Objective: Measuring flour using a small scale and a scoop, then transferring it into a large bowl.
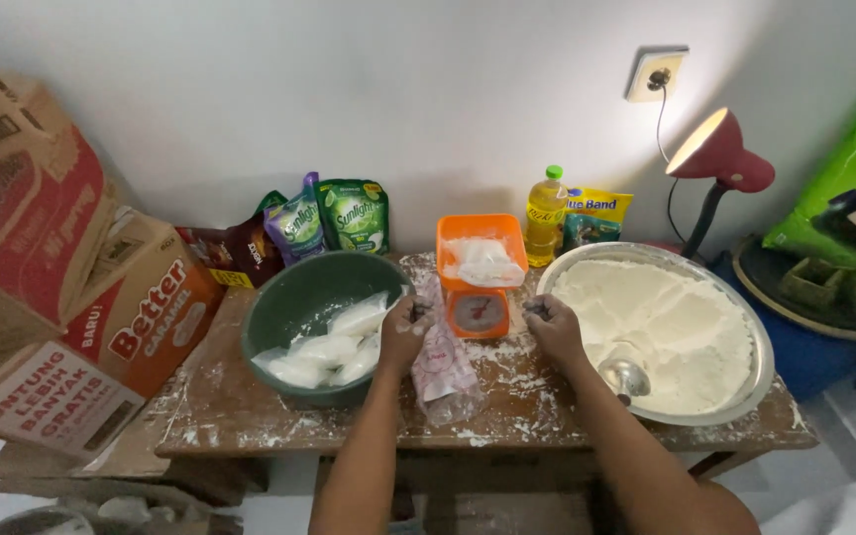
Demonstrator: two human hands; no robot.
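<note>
Floury wooden table [507,396]: both hands [403,332] [554,327] seemingly pinch small things beside orange scale [478,297].

Clear plastic bags [443,367] flat on floury table, below orange scale [478,297].

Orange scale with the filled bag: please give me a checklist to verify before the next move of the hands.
1. Filled bag sits inside the orange scale tray: ok.
2. Scale dial is readable from the head view: not ok, too small.
3. Left hand is free: cannot tell; it touches the empty plastic bags.
4. Right hand is free: cannot tell; it rests on the table.
5. Ladle is within reach, lying in the flour pan: ok.
6. Green bowl has room beside the packed bags: ok.
</note>
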